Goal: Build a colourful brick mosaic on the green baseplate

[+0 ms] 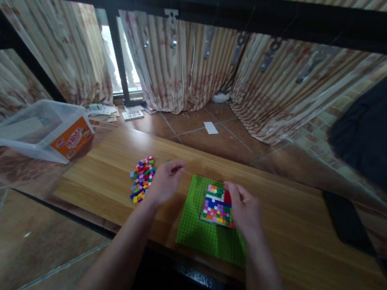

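A green studded baseplate (190, 228) lies on the wooden table. On it sits a square of small multicoloured bricks (216, 208), with rows of mixed colours and a red patch near its upper right. My right hand (244, 205) reaches over the right side of this square, fingertips pinched together at its upper right edge; what they grip, if anything, is hidden. Between the baseplate and a pile of loose coloured bricks (142, 176) is my left hand (166, 182), its fingers curled closed. A speck of green shows by its fingers, too small to name.
A clear plastic bin (38, 126) with an orange label stands left of the table (107, 175). At the table's right end lies a dark flat object (344, 220). A black metal bar (216, 8) crosses in front of the curtains. Papers (211, 128) lie on the tiled floor.
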`<action>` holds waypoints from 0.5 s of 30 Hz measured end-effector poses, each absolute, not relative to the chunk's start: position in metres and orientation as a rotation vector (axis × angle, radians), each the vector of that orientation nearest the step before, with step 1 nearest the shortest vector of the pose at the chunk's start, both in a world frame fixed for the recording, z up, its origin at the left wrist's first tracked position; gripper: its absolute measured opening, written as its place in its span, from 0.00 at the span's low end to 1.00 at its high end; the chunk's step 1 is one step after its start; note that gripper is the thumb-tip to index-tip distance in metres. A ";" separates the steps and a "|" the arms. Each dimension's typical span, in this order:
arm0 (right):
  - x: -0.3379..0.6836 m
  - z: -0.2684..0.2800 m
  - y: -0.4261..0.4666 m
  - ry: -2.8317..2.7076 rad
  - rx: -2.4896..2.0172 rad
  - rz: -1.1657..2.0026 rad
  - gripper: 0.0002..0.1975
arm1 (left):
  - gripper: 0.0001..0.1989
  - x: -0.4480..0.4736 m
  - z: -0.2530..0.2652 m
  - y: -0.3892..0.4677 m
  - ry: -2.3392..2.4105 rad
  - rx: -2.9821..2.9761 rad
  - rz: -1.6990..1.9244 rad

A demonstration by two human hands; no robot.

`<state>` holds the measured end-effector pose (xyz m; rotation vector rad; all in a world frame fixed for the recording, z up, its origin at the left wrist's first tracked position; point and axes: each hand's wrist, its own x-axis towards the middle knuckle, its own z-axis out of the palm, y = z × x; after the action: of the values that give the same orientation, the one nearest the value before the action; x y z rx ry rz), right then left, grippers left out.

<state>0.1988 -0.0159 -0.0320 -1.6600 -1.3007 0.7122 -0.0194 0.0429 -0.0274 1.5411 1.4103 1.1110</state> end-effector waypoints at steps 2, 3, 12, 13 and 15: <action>0.202 -0.031 -0.018 -1.281 -1.671 0.687 0.25 | 0.13 -0.045 -0.026 0.051 1.616 1.540 1.116; 0.204 -0.030 -0.019 -1.285 -1.681 0.681 0.26 | 0.14 -0.058 -0.026 0.054 1.719 1.549 1.096; 0.206 -0.033 -0.019 -1.382 -1.713 0.571 0.23 | 0.16 -0.132 -0.049 0.077 2.000 1.826 1.004; 0.206 -0.033 -0.019 -1.381 -1.723 0.551 0.23 | 0.16 -0.132 -0.053 0.079 1.946 1.882 0.986; 0.206 -0.034 -0.019 -1.373 -1.748 0.529 0.22 | 0.14 -0.131 -0.058 0.082 1.835 1.986 0.937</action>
<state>0.2063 -0.0186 -0.0336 -1.7482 -1.3729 0.5291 -0.1307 0.0819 -0.0580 1.9858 1.8353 0.9367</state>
